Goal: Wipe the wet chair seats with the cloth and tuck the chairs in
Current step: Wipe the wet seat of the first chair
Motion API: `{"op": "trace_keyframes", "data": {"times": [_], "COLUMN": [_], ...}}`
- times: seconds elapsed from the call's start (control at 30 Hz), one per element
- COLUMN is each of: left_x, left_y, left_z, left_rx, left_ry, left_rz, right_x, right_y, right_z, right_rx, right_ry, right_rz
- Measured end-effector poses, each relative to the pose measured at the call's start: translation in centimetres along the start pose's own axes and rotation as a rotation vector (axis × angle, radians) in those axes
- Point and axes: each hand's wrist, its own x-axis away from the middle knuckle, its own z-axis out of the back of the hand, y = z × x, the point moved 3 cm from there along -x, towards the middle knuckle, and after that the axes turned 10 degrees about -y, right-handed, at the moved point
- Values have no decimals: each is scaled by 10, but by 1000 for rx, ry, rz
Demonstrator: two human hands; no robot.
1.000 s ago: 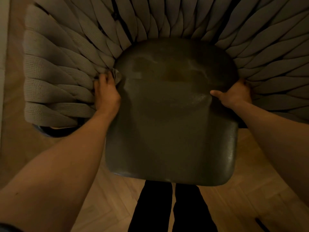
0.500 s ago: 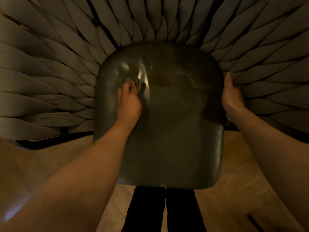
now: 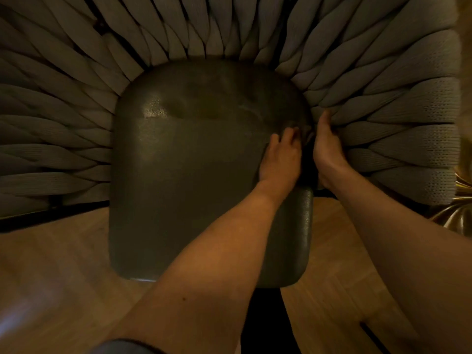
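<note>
We see two bare forearms — no sleeves on either. A dark band (image 3: 122,344) edges the left arm's bottom. Dark trousers (image 3: 265,323) show below.

Light wood parquet floor (image 3: 63,264) filled the lower part of the view, planks in a herringbone-like pattern, with a pale glare patch at lower left. Shiny gold, bulbous, ribbed object (image 3: 459,213) sat at the right edge, low down; could not tell what it was. Dark trouser legs (image 3: 265,323) showed at bottom centre, standing on the floor. Thin dark slot or line (image 3: 370,335) ran diagonally across the floor at lower right.
</note>
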Motion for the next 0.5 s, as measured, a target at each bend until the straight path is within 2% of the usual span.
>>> {"op": "trace_keyframes", "data": {"times": [0.17, 0.3, 0.5], "left_x": [-4, -8, 3], "left_y": [12, 1, -44], "left_z": [-7, -4, 12], "left_rx": [101, -53, -166], "left_ry": [-88, -115, -30], "left_rz": [1, -24, -29], "right_x": [10, 10, 11], "right_y": [-5, -6, -26], "right_z": [-7, -8, -13], "right_rx": [117, 235, 518], "right_ry": [-24, 4, 58], "right_rz": [41, 95, 292]}}
